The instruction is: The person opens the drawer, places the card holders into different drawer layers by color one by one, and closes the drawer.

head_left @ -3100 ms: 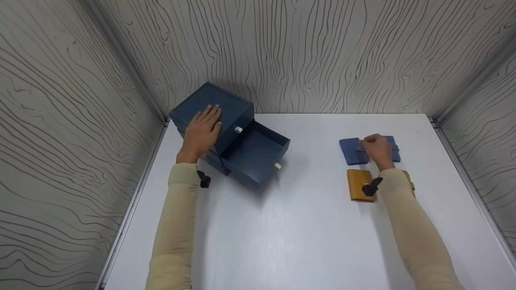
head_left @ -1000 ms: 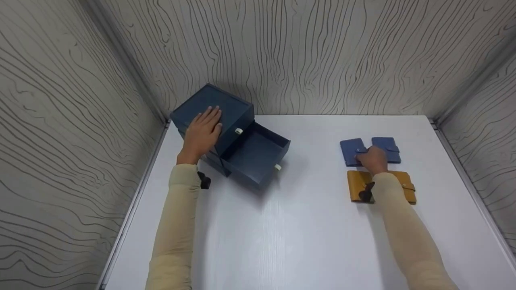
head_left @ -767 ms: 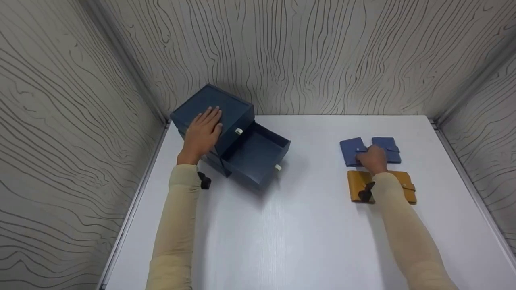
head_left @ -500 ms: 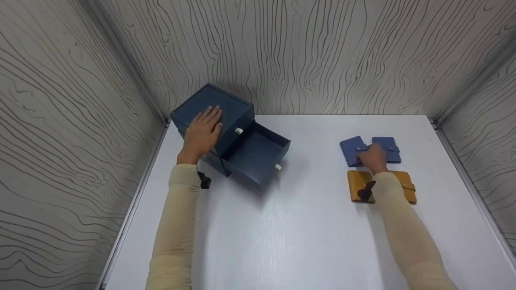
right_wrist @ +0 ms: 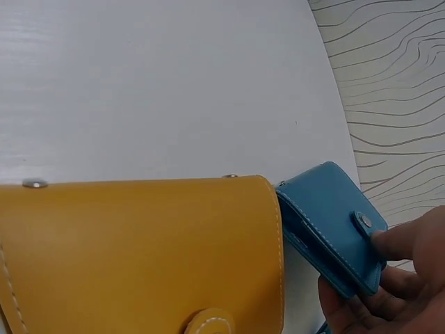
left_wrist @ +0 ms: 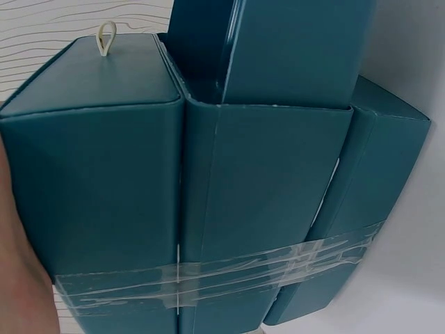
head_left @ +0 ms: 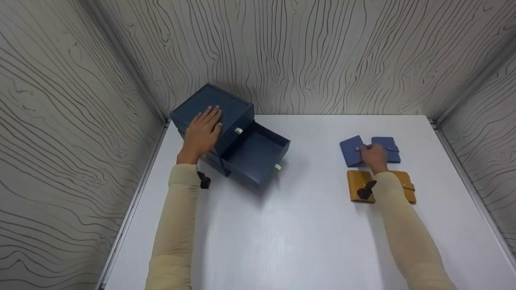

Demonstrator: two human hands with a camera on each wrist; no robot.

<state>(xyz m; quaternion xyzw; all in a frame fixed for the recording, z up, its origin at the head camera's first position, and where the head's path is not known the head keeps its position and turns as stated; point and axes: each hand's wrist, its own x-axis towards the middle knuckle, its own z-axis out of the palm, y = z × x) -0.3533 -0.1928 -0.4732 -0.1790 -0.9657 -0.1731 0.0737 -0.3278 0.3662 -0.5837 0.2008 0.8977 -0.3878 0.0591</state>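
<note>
Blue wallet (head_left: 351, 151), at the far right of the table (head_left: 306, 225), left of the other blue wallet (head_left: 385, 148), looks light, smooth and fairly stiff, hardly fragile. The right hand (head_left: 375, 156) pinches its clasp edge, a sound place to hold; the left hand (head_left: 200, 135) lies flat on the box (head_left: 234, 109).

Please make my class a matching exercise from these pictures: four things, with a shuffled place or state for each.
Column one
1. Left hand
2. Right hand
3. Middle drawer
4. Yellow wallets

Column two
A. Pulled out
B. Partly hidden by a sleeve
C. Resting on top of the box
D. Pinching a blue wallet

Pairs: 1-C, 2-D, 3-A, 4-B
</note>
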